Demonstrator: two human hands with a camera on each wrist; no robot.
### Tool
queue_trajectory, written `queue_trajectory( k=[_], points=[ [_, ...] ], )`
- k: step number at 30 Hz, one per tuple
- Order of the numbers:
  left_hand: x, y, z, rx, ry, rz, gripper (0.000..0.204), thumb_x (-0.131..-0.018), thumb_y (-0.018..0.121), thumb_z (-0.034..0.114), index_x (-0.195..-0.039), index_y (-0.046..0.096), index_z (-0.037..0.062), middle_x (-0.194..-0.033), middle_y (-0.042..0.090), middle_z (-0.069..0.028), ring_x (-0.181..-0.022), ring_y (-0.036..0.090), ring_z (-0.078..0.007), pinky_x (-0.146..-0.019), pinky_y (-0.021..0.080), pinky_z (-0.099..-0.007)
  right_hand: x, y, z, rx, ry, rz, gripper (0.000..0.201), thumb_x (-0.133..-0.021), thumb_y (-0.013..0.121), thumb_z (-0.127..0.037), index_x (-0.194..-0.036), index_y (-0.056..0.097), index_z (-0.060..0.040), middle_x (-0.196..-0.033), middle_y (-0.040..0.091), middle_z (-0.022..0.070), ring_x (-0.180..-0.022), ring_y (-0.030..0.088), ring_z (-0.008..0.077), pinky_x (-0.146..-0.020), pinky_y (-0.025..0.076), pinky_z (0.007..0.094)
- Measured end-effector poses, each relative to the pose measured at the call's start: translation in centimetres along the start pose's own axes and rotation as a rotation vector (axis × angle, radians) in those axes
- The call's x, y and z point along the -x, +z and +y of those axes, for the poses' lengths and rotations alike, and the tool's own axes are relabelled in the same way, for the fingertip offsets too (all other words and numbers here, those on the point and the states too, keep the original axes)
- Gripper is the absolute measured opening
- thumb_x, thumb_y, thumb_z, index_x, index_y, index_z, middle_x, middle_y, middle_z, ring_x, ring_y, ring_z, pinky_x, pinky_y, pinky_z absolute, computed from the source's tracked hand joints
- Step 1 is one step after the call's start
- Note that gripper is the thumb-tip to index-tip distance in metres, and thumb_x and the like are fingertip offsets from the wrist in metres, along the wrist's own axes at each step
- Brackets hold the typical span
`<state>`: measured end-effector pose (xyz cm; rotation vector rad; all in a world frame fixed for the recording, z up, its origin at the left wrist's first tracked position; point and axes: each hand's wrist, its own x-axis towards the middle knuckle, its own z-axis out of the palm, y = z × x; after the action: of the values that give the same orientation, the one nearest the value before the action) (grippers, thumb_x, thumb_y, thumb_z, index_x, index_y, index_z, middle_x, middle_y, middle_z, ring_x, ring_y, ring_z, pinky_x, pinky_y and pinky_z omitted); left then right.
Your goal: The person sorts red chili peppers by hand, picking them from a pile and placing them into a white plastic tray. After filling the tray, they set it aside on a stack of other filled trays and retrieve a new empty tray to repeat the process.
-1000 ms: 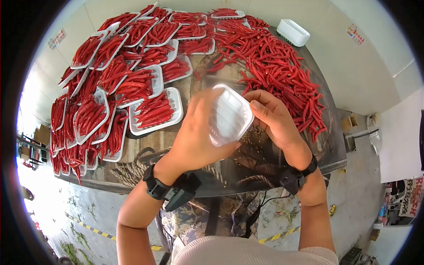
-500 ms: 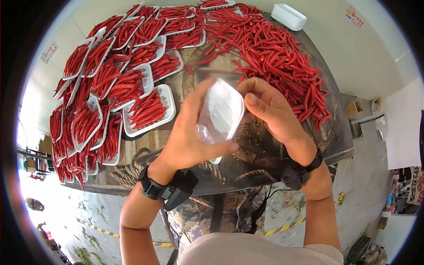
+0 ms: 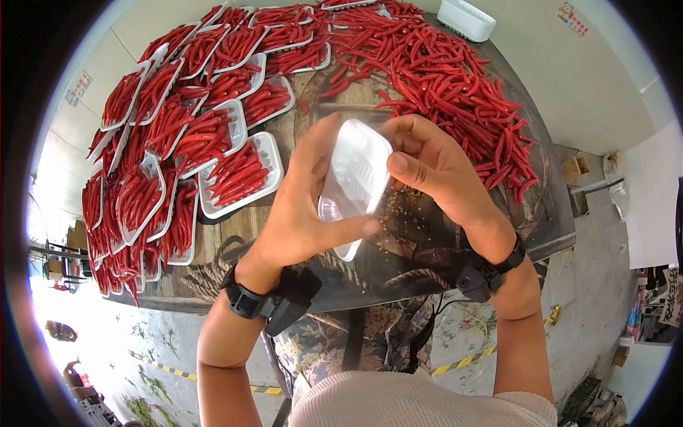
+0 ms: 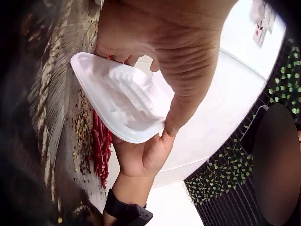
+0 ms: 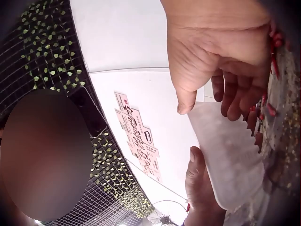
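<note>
A white plastic tray [image 3: 356,167] is held tilted above the near part of the table, between both hands. My left hand [image 3: 295,206] grips its left side, with the thumb across the near end and the fingers behind. My right hand [image 3: 445,174] pinches the right edge between thumb and curled fingers. In the left wrist view the hollow inside of the tray [image 4: 106,89] faces the camera and holds nothing. The right wrist view shows the outer side of the tray [image 5: 230,160], with its ridged edge under the right fingers.
White trays filled with red chillies [image 3: 235,174] crowd the left of the table. A loose heap of red chillies [image 3: 455,92] lies on the right. Beyond it stands a stack of white trays [image 3: 466,20]. Small seeds [image 3: 409,220] are scattered on the table [image 3: 299,285] below the hands.
The tray has turned from facing up to a steeper tilt, both hands keeping hold of it. The left hand, blurred earlier, is steadier now. The whole head view has shifted slightly.
</note>
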<state>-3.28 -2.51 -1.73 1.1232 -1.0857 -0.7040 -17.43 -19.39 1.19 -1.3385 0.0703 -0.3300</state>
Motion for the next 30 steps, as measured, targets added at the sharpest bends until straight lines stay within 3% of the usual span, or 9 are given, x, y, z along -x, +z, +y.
queue_trajectory(
  k=[28,30],
  points=[
    [-0.02,-0.14,0.52,0.054,-0.052,-0.001,0.113,-0.071,0.088,0.007,-0.159,0.017,0.0063,-0.149,0.045,-0.0167,-0.14,0.045,-0.0284,-0.117,0.035,-0.0425,-0.09,-0.23,-0.08,0.029,0.012,-0.008,0.044,-0.096,0.075,-0.03,-0.125,0.057,-0.0021,-0.11,0.066,0.0056,-0.099,0.064,0.0111,-0.084,0.055,0.0275],
    [-0.08,-0.15,0.34,0.013,-0.051,-0.008,0.121,-0.069,0.087,0.013,-0.162,0.01,0.0082,-0.149,0.041,-0.0218,-0.138,0.046,-0.0334,-0.115,0.038,-0.0467,-0.12,-0.33,0.04,0.02,0.011,-0.017,0.044,-0.096,0.075,-0.029,-0.125,0.057,-0.0023,-0.11,0.066,0.0054,-0.099,0.064,0.0112,-0.084,0.054,0.0277]
  ],
)
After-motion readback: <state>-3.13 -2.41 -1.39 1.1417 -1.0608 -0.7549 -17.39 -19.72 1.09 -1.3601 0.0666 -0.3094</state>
